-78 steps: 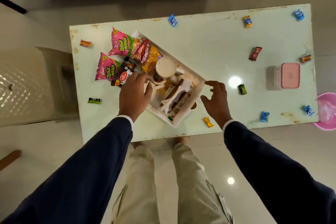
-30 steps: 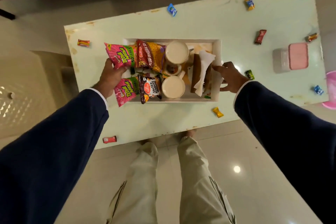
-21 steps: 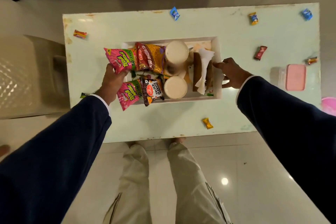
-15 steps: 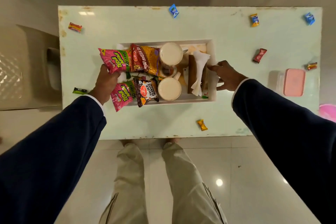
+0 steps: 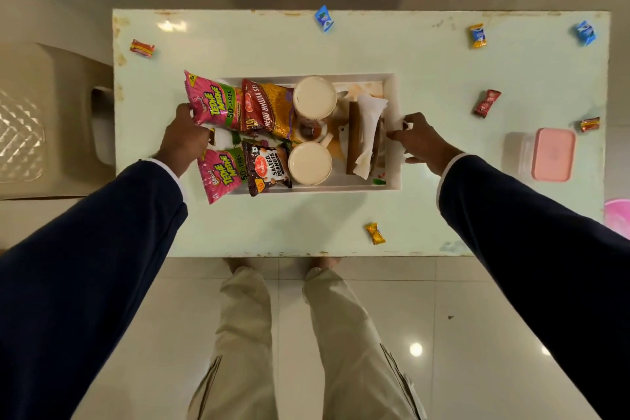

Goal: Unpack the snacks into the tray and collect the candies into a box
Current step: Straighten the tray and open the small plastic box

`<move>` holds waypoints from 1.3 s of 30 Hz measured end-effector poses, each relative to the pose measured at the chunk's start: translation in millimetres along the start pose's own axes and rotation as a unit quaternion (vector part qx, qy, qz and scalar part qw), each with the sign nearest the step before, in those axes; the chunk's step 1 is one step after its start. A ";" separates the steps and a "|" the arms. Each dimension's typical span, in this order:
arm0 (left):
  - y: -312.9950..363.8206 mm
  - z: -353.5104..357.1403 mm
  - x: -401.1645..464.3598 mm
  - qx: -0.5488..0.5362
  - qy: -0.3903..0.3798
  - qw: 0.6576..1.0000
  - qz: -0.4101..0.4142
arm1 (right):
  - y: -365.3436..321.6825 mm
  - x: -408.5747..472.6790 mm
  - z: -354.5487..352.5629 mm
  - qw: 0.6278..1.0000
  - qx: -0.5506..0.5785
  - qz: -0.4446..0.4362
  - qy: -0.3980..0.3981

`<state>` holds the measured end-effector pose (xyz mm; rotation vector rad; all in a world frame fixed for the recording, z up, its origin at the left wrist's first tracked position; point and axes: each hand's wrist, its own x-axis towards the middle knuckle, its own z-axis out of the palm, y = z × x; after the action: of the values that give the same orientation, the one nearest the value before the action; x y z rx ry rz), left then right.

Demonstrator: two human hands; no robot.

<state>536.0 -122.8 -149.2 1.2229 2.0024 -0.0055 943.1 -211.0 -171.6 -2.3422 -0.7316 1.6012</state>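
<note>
Head view:
Landmark: tray (image 5: 392, 95), white, near the middle of the table (image 5: 426, 54).
Left hand (image 5: 184, 141): at the tray's left end, fingers curled on that end; the grip itself is hidden under the packets.
Right hand (image 5: 421, 141): clasping the tray's right end wall.
Snacks: four sealed packets lie across the tray's left half: two pink packets (image 5: 214, 102), a bhujia packet (image 5: 269, 109), a peanuts packet (image 5: 269, 169).
Other tray contents: two cups (image 5: 314, 97) at centre, a napkin holder (image 5: 363, 136) at its right end.
Candies: scattered on the table around the tray; one yellow candy (image 5: 375, 233) in front of it, a red candy (image 5: 485, 103) to its right.
Box (image 5: 552, 153): pink lid on, well to the tray's right.
Step in hand: likely squaring the tray; no packet opened, no candy boxed.
Next move: let go of the tray, take one packet, tear it open over the tray.
</note>
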 end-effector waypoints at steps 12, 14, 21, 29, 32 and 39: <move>49.3 -0.2 -116.8 0.135 0.120 0.923 0.340 | 11.7 -104.3 -11.6 0.960 -0.158 -0.183 0.140; 67.5 8.4 -146.9 0.143 0.065 0.902 0.402 | 21.9 -140.5 -20.4 0.955 -0.176 -0.197 0.138; 115.7 52.7 -221.5 0.188 -0.050 0.849 0.491 | 66.9 -197.1 -66.2 0.939 -0.209 -0.206 0.182; 169.7 163.6 -251.6 0.097 -0.173 0.880 0.431 | 141.4 -149.6 -145.4 0.927 -0.241 -0.130 0.258; 194.6 219.1 -261.6 0.059 -0.273 0.892 0.357 | 163.3 -108.4 -181.4 0.912 -0.209 -0.103 0.339; 249.6 308.1 -270.6 0.054 -0.329 0.910 0.247 | 202.4 -23.9 -220.9 0.958 -0.181 -0.058 0.214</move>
<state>976.8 -308.3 -107.4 1.5184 1.0951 -0.2493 1195.3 -373.5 -155.4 -2.7019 -1.1019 0.9148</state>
